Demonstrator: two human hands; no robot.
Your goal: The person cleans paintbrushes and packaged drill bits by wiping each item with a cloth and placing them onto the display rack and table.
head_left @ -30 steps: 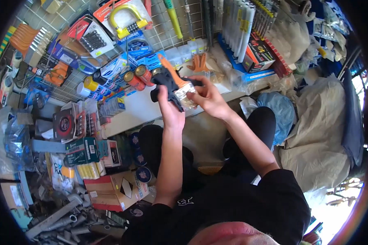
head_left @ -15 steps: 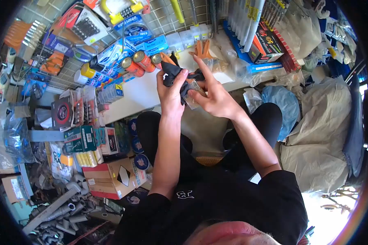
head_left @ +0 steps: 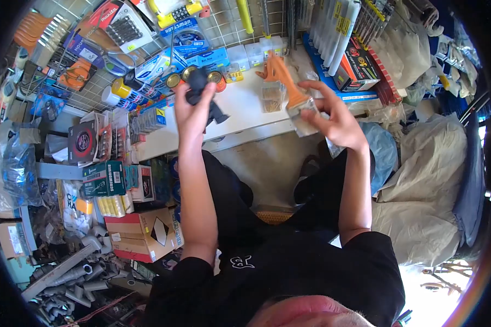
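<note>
the orange-handled brush [head_left: 295,99] is pinched in the right hand [head_left: 335,121], its handle running away and leftward from the fingers, bristles just nearside; well left of them, the left hand's [head_left: 192,113] fingers clasp a black bundle [head_left: 198,82].

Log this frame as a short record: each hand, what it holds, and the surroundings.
left hand: gripping a dark black item; exact kind unclear
right hand: holding an orange-handled paintbrush, handle pointing away from the body
hands: apart, over the white counter
behind left hand: orange cans with gold-coloured lids
beyond counter: wire grid with packaged goods
person's left side: green screwdriver box, grey pipe fittings
person's right side: blue plastic bag
</note>
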